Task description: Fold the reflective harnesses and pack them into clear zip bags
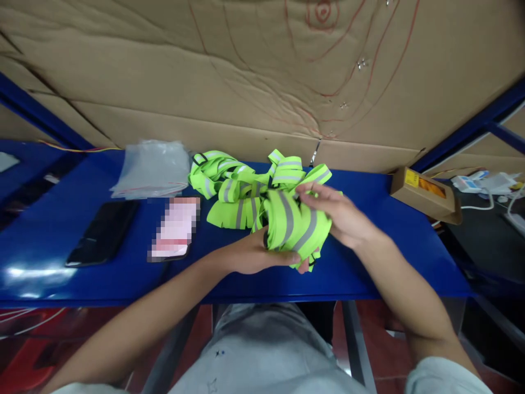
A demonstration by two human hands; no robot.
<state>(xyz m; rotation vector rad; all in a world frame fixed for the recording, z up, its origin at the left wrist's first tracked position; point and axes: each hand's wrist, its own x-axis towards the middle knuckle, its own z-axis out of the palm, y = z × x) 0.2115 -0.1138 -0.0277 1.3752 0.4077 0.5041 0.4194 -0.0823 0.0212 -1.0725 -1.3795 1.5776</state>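
A folded bundle of neon-yellow reflective strap (297,224) with grey stripes is held up near the table's front edge. My left hand (273,257) grips it from below, the thumb lying across its lower front and the fingertips showing underneath. Against its upper right side rests my right hand (334,210), fingers bent over the top edge and partly hidden. Behind the bundle, more reflective straps (238,210) with black buckles lie in a loose heap on the blue table (361,262).
Clear plastic bags (153,167) lie at the back left. In front of them are a black phone (102,232) and another phone with a lit, blurred screen (174,227). A small cardboard box (424,191) stands at the right. Cardboard panelling (246,65) rises behind the table.
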